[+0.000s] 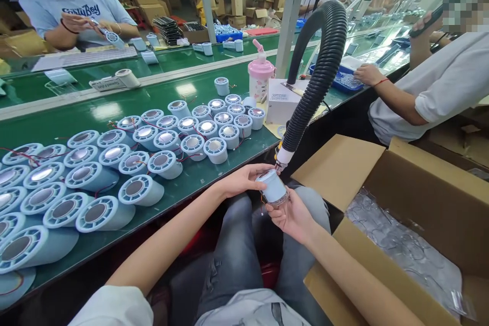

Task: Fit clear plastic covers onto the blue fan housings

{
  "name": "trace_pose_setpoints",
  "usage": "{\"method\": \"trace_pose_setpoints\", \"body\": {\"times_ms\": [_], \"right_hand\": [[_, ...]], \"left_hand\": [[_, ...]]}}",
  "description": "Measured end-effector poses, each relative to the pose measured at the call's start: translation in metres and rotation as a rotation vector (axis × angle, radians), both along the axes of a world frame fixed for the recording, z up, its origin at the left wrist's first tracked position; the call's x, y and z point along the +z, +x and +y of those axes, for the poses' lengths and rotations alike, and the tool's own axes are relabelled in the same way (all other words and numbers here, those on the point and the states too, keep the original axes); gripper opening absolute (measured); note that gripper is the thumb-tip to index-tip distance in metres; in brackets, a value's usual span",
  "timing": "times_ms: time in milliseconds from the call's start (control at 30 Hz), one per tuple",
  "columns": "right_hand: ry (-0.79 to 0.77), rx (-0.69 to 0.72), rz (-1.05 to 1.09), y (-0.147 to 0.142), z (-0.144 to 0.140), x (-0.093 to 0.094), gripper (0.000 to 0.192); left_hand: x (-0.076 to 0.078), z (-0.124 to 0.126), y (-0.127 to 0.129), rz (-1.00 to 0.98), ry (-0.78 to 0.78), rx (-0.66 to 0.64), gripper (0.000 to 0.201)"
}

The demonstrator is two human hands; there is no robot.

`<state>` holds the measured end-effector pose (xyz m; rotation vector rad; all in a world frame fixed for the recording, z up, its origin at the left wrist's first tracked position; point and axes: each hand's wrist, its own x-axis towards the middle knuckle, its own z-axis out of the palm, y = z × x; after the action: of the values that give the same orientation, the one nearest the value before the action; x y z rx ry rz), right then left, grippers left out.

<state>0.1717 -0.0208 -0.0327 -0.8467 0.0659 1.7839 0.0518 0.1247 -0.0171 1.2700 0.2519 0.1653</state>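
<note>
You can read only part of a dark blue word, ending in "Boy", on the pale blue T-shirt (pixel 82 10) of the person across the belt. Other labels are too small for you to read.

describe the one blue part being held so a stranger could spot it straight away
Follow the black ribbed hose down from the top of the picture to its white nozzle. Right under the nozzle, above the person's lap, both hands, left hand and right hand, hold one pale blue cylinder. Its lookalikes all lie on the green conveyor belt; this one is off it.

Rows of round blue housings (pixel 134 162) on green belt (pixel 214 173); pink bottle (pixel 261 74); open carton (pixel 416 214) at right
</note>
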Motion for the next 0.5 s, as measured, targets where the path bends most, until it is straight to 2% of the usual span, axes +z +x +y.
{"method": "trace_pose_setpoints", "body": {"times_ms": [133,233,300,367,433,500], "right_hand": [[0.018,0.126,-0.066,0.006,-0.01,0.01,0.056],[-0.004,0.286,-0.13,0.008,-0.019,0.019,0.059],[0.001,0.422,-0.253,0.007,-0.025,0.022,0.066],[0.068,0.495,-0.455,0.006,-0.032,0.023,0.072],[0.181,0.4,-0.693,0.007,-0.04,0.022,0.066],[0.373,0.206,-0.965,0.01,-0.048,0.022,0.046]], "left_hand": [[0.006,-0.012,-0.022,-0.026,0.047,-0.002,0.068],[0.02,-0.029,-0.04,-0.05,0.18,0.018,0.07],[0.032,-0.041,-0.049,-0.014,0.283,0.023,0.067],[0.043,-0.052,-0.056,0.031,0.36,0.042,0.058],[0.051,-0.061,-0.061,0.059,0.38,0.093,0.052],[0.054,-0.068,-0.065,0.096,0.326,0.143,0.052]]}}
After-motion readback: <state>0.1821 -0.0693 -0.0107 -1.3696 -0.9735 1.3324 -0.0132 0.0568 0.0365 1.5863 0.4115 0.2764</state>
